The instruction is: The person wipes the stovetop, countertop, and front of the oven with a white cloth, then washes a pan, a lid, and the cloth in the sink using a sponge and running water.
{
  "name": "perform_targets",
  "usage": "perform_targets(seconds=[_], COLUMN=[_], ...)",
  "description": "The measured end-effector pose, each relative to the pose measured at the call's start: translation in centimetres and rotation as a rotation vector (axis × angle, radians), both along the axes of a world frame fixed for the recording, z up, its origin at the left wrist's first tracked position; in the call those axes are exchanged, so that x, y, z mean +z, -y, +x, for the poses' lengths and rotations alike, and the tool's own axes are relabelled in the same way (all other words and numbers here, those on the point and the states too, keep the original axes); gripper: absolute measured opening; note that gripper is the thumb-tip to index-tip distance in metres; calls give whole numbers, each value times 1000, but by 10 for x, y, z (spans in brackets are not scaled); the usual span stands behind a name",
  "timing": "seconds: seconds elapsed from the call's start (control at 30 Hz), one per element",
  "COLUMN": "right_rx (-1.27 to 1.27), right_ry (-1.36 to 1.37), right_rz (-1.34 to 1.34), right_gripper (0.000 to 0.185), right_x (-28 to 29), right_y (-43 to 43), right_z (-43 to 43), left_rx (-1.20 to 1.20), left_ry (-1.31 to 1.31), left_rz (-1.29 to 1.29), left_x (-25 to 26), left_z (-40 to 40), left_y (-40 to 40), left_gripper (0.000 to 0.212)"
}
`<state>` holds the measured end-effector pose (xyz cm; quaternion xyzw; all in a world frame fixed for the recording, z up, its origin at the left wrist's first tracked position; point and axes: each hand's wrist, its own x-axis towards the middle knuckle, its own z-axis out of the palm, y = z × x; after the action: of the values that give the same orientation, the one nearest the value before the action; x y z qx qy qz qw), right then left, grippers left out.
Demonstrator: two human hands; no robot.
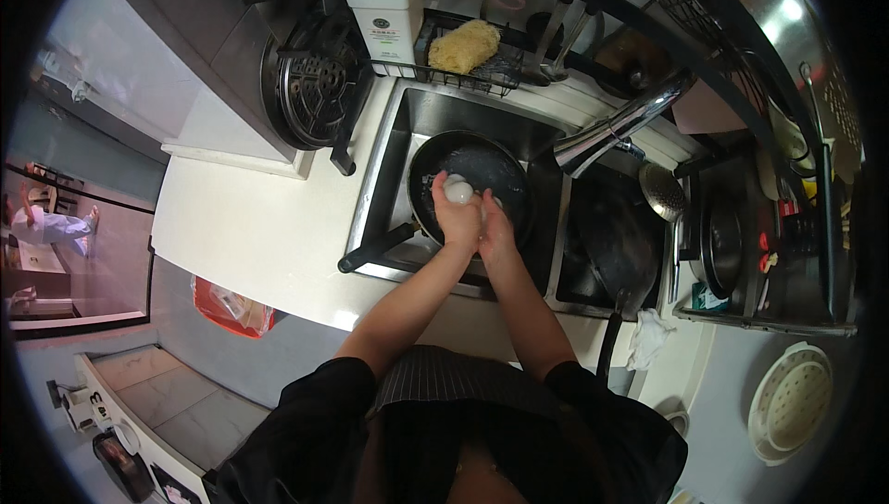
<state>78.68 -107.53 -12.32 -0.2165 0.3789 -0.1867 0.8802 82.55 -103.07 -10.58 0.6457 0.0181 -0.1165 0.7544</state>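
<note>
My left hand (458,218) and my right hand (496,227) are together over a dark frying pan (486,156) in the left basin of a steel double sink (406,111). A smooth white round object, like a peeled egg (458,189), sits at the fingers of my left hand, gripped there. Another pale, rounded thing shows partly by the fingers of my right hand; what it is, I cannot tell. Water appears to lie in the pan, whose black handle rests over the sink's front rim. The palms are hidden.
A chrome faucet (618,125) reaches over the sink divider. The right basin holds a dark wok (618,240), its handle sticking out over the front. Behind stand a white bottle (384,17) and a wire rack with a yellow scrubber (465,47). Far left, a person (62,225) is visible.
</note>
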Motion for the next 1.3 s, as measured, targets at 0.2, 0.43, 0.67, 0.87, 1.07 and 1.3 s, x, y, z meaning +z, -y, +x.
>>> perform_targets(seconds=[0.2, 0.43, 0.67, 0.87, 1.07, 1.3], right_rx=[97, 155, 194, 224, 231, 228], right_ry=[181, 37, -31, -79, -138, -216], right_rz=[59, 26, -31, -36, 36, 131], right_gripper=[38, 36, 33, 31, 29, 26], right_x=[-41, -36, -32, -33, -48, -66], right_y=[11, 25, 54, 70, 53, 17], right_z=[-1, 7, -1, 0, -6, -17], left_rx=[-266, -640, -879, -933, -979, -909], left_ry=[485, 969, 1129, 1024, 943, 526], left_rz=[330, 301, 78, 123, 245, 244], left_x=[11, 19, 50, 62, 58, 34], left_z=[1, 13, 36, 40, 28, 8], left_y=[-16, -29, -16, -3, -5, -12], left_gripper=[53, 39, 44, 29, 16, 27])
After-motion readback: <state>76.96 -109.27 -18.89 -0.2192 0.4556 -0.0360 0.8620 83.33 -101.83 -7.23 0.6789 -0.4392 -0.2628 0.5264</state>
